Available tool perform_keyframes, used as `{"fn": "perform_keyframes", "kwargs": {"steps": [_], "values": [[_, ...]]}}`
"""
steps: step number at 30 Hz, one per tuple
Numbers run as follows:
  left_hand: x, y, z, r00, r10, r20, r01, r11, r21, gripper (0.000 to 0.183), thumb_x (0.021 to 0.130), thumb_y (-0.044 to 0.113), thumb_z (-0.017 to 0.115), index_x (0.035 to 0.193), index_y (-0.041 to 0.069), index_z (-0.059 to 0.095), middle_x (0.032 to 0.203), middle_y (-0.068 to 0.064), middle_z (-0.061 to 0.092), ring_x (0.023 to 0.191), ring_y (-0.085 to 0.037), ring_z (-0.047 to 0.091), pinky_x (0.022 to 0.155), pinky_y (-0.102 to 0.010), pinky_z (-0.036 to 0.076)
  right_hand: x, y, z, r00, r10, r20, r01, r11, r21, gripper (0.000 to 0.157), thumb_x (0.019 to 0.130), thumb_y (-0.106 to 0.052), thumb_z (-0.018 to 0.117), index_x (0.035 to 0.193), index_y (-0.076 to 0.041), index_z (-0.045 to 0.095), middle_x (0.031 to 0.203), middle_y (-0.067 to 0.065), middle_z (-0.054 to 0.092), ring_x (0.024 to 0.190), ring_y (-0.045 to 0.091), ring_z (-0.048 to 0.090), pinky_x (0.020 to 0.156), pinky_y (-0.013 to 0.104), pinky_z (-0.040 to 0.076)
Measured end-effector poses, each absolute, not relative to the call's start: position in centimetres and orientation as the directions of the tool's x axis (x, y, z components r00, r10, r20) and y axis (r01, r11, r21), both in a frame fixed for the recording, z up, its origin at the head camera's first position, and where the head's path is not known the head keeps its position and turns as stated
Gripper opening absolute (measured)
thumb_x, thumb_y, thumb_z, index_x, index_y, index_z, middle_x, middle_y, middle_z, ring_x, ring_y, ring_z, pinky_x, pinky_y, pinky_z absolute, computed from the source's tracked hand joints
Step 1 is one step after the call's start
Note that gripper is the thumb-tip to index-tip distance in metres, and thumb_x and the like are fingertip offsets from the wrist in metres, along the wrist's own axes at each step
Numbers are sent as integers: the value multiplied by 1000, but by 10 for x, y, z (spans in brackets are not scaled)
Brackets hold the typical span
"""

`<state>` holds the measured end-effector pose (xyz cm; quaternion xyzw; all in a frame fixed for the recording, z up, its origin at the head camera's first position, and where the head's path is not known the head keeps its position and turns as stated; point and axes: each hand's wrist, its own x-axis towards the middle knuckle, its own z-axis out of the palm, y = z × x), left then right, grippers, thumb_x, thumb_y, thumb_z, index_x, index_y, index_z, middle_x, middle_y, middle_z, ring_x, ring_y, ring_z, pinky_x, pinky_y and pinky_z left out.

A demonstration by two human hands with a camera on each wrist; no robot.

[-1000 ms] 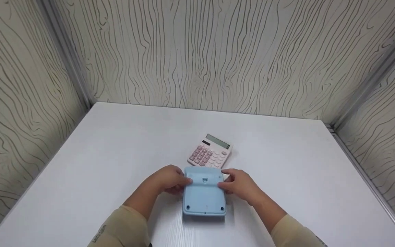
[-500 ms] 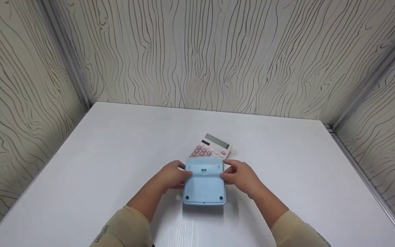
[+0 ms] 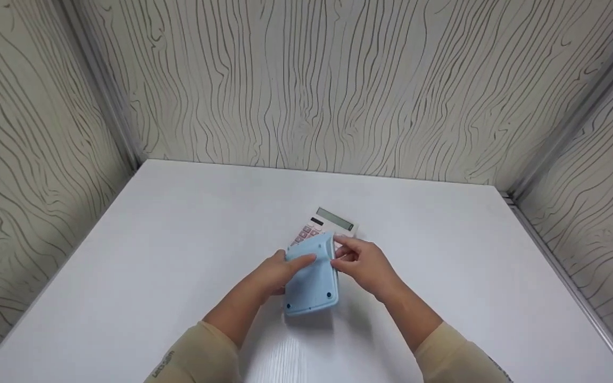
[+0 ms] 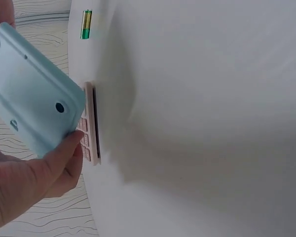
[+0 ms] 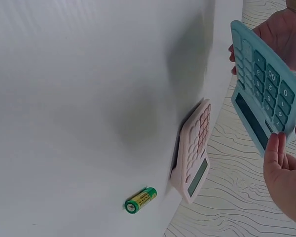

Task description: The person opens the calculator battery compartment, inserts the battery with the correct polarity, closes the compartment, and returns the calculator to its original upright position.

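Note:
A light blue calculator (image 3: 312, 284) is held up above the table, its back with dark round feet facing the head camera. My left hand (image 3: 277, 271) grips its left side, with the thumb lying across the back. My right hand (image 3: 367, 266) pinches the right edge near the far end. In the right wrist view, the blue calculator's keys and dark display (image 5: 251, 118) show, with fingertips at the display end. Behind it on the table lies a pink calculator (image 3: 338, 218), face up and partly covered in the head view.
A green and gold battery (image 5: 140, 200) lies on the white table (image 3: 189, 213) near the pink calculator; the head view does not show it. Wood-grain patterned walls (image 3: 296, 85) close in the table at the back and both sides.
The blue calculator has moved away from me and turned askew, overlapping more of the pink one. My left thumb now reaches farther across its back, and my right hand has shifted slightly left.

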<state>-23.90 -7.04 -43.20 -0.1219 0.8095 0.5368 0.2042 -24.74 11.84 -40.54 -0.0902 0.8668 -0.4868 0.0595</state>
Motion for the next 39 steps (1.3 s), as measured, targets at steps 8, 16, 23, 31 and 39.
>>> {"fn": "perform_keyframes", "kwargs": {"steps": [8,16,23,31,39], "values": [[-236,-65,-427,-888,61,-457,-405,370,836,118,61,84,48,143,5,17,139,-21,34,120,-40,42,90,-52,42,-242,109,-399,-949,-309,65,-209,463,-861,45,84,-14,66,127,-11,54,96,3,62,88,16,60,78,29,52],[-236,-62,-425,-880,61,-471,-432,305,848,121,62,85,45,145,4,11,138,-26,32,119,-43,41,93,-52,40,-237,103,-396,-921,-376,102,-264,411,-873,44,86,-15,64,128,-11,53,104,6,62,94,19,61,80,27,51],[-238,-62,-425,-889,71,-452,-418,274,866,117,64,85,43,144,4,14,136,-25,35,118,-43,43,93,-52,40,-239,104,-400,-911,-391,132,-295,391,-872,41,86,-19,63,126,-14,55,108,6,62,97,18,61,82,25,49],[-239,-62,-427,-898,121,-422,-396,191,898,112,66,84,41,143,8,16,136,-25,34,118,-43,43,94,-50,39,-243,112,-408,-941,-323,102,-235,405,-883,36,87,-28,62,121,-15,60,108,5,63,97,18,59,84,31,49],[-241,-60,-428,-910,222,-350,-361,-11,932,106,70,82,38,145,10,17,144,-24,24,123,-43,38,98,-48,35,-246,117,-423,-950,-313,23,-144,371,-917,44,89,-35,59,121,-5,57,107,8,62,99,21,60,88,34,47]]}}
